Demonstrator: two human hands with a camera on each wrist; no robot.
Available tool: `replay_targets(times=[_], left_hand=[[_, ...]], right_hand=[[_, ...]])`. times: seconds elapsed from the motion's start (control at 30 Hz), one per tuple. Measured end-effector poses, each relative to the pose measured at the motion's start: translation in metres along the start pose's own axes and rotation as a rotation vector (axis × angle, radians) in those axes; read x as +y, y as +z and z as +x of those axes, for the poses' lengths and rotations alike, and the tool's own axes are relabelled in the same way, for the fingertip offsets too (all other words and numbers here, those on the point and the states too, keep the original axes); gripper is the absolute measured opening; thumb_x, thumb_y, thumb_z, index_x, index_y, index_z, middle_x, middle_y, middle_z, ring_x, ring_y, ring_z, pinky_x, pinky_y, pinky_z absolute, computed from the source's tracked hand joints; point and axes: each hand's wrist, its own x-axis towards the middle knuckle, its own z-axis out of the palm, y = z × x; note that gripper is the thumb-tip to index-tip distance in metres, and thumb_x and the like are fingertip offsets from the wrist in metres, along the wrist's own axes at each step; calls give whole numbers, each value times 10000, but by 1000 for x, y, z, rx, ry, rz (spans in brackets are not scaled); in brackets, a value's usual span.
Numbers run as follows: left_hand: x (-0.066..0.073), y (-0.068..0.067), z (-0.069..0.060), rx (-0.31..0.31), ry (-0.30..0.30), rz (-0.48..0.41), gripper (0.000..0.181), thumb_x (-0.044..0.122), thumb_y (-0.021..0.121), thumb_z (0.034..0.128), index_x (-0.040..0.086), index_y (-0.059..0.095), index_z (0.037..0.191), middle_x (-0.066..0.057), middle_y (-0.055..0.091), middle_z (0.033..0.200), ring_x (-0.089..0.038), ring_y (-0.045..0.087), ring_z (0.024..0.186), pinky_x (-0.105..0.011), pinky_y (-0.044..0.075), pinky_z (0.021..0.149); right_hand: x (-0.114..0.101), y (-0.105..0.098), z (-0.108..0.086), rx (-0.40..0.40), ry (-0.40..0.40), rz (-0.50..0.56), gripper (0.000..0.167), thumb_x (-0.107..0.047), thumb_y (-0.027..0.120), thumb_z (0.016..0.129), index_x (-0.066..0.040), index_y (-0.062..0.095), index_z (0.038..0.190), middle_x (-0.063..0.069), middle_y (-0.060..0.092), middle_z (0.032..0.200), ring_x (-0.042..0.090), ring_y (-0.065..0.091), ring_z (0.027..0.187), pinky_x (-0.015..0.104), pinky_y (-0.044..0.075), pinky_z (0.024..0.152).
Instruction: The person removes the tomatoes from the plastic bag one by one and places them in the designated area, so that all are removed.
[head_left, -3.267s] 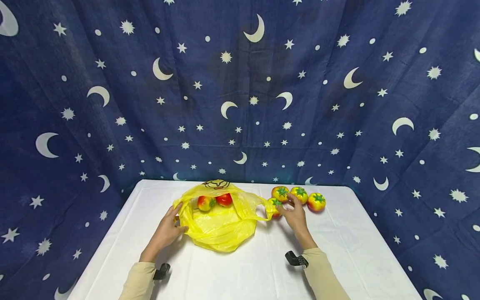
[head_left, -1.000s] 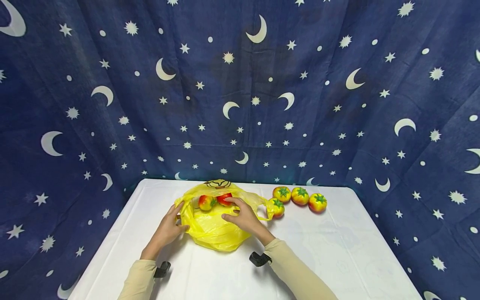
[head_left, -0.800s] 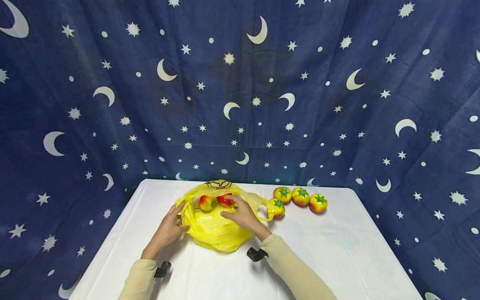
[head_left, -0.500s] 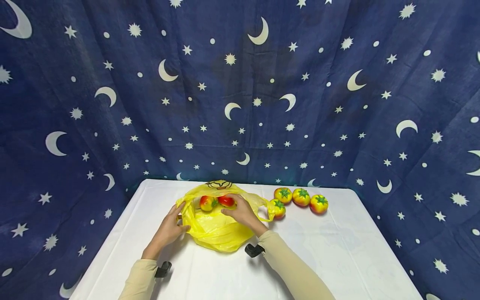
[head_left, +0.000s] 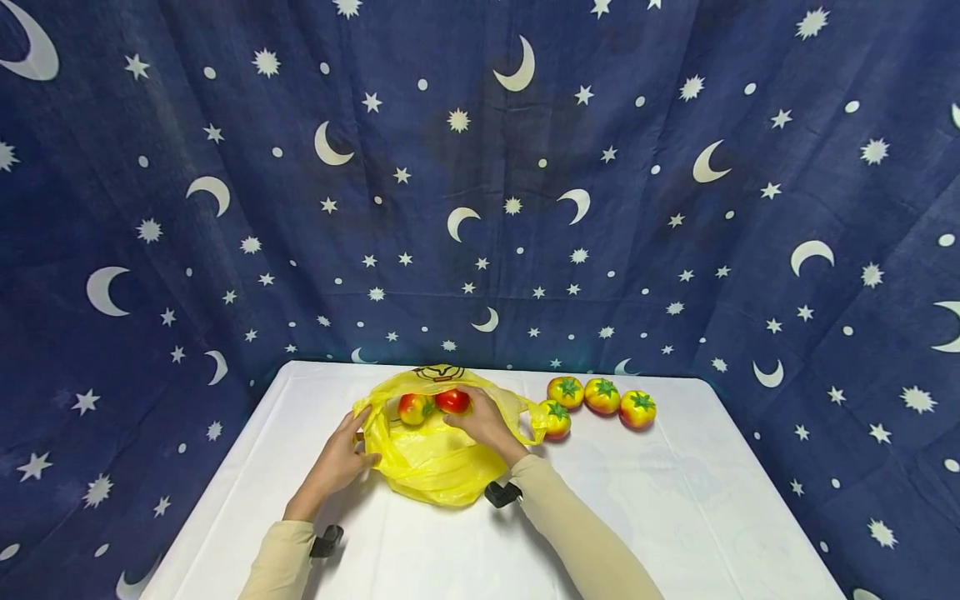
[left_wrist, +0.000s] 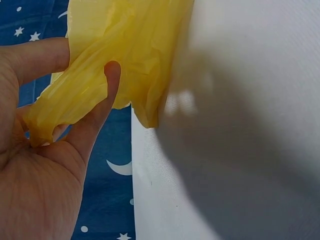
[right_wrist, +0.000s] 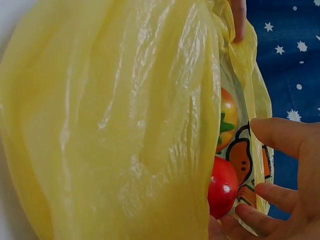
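Observation:
A yellow plastic bag [head_left: 442, 479] lies on the white table with its mouth gaping. Inside are a red tomato [head_left: 452, 401] and a yellow-red tomato [head_left: 412, 408]. My left hand [head_left: 335, 458] holds the bag's left edge; in the left wrist view the film [left_wrist: 90, 85] passes between its thumb and fingers. My right hand [head_left: 487, 423] reaches into the mouth with its fingers spread beside the red tomato. In the right wrist view this hand [right_wrist: 295, 175] has fingertips at the bag's rim and below the red tomato [right_wrist: 223, 187]; some fingertips are partly hidden.
Right of the bag, a yellow-red tomato [head_left: 557, 423] sits beside the bag's handle. Three more tomatoes stand behind and to the right, including one [head_left: 637, 409] farthest right. A dark blue curtain [head_left: 480, 183] with moons and stars surrounds the table's back and sides.
My right hand has moved left from the loose tomatoes to the bag's mouth, then slightly further in beside the red tomato. My left hand has stayed at the bag's left edge.

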Motion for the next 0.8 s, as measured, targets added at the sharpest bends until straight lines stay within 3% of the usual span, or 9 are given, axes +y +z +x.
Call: replay_targets(times=[0.27,0.53,0.8], left_hand=[[2,0,0,-7,-25,-12,878,54,763,780,57,313,1535,-245,249,1576,-413,559,1202,-509,511,968],[-2,2,2,1,16,-11,874,45,753,774,41,314,1530,-217,316,1539,-418,563,1211,-516,503,986],[-4,2,3,-6,6,-29,878,62,748,782,53,302,1538,-215,290,1553,-423,562,1216,-504,514,974]], right_hand=[[-1,5,7,33,17,-27,630,-194,789,803,-48,543,1364,192,543,1388,366,525,1256,499,436,1089],[2,11,15,49,43,-45,649,-188,807,786,-58,546,1366,181,532,1328,351,535,1214,484,456,1076],[9,15,19,67,30,-34,612,-173,830,755,-68,560,1294,177,589,1291,340,574,1164,467,487,1027]])
